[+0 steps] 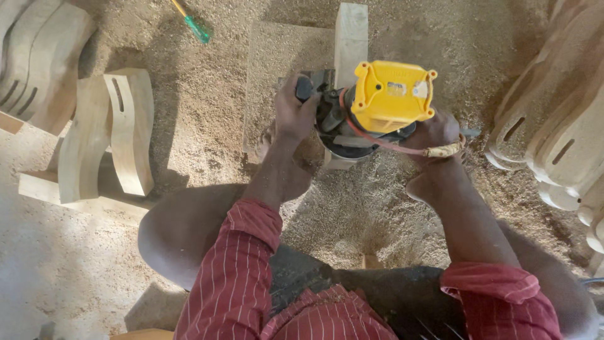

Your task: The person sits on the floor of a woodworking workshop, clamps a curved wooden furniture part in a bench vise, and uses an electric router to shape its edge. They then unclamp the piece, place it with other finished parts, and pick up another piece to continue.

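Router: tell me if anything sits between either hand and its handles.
Nothing visible does. The left hand already grips the router's black left handle, and the right hand wraps the right side; that handle is hidden beneath it.

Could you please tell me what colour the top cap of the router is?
The router's top cap is bright yellow, seen best in the head view.

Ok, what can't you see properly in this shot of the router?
Head view only:
- Router bit and cut: hidden under its yellow body.
- Right hand grip: handle hidden behind the router.
- Wood block: top cut off by the frame edge.
- Screwdriver: shaft cut off at the top.
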